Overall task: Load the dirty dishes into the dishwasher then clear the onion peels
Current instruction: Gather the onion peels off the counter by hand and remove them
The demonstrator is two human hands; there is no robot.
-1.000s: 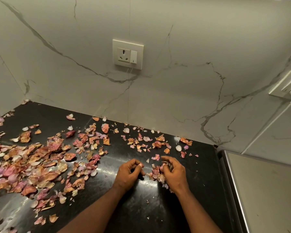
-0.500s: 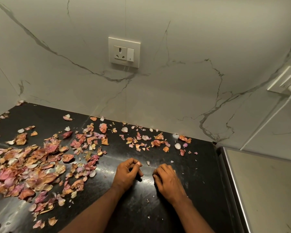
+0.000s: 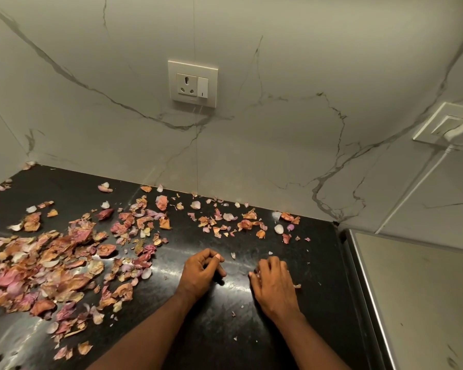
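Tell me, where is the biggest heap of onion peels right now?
In the head view, the biggest heap of onion peels lies on the black counter, left of the left hand.

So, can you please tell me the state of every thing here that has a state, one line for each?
onion peels: scattered loose on the counter, mostly at the left, not yet cleared
left hand: fingers curled, resting on the counter, holding nothing visible
right hand: palm down, covering a few peels
wall socket: nothing plugged in
right socket: white plug in it
counter: dark, littered with small bits
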